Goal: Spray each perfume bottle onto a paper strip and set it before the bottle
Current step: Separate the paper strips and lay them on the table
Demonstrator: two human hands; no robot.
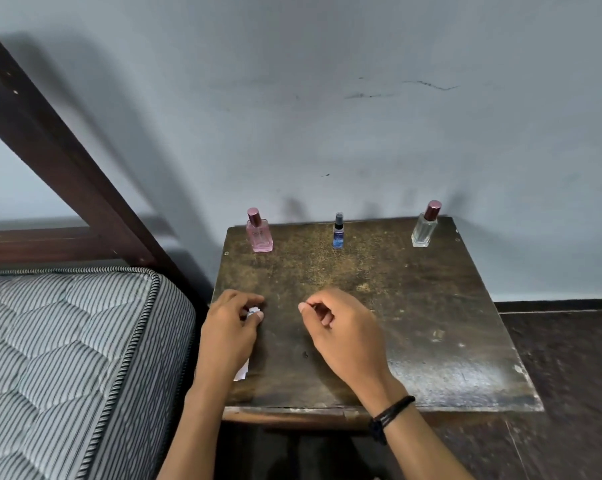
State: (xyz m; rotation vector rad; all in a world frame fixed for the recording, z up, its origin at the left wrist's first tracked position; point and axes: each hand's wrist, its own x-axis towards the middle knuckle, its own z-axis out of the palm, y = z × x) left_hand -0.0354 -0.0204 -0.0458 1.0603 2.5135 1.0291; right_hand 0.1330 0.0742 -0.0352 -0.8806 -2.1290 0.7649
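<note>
L hand (228,329) curls round paper strips (254,311) well in front of pink bottle (259,232), R hand (341,327) half-curled & empty beside it: pinch off just one strip w/ R.

Paper strips (254,311) mostly hidden under left hand (228,336): only a white bit shows betw. fingertips (259,317), another below the palm. Right hand (341,334) curled, can't tell if fingers pinch anything. Pink bottle (259,233) label too small to read.
</note>
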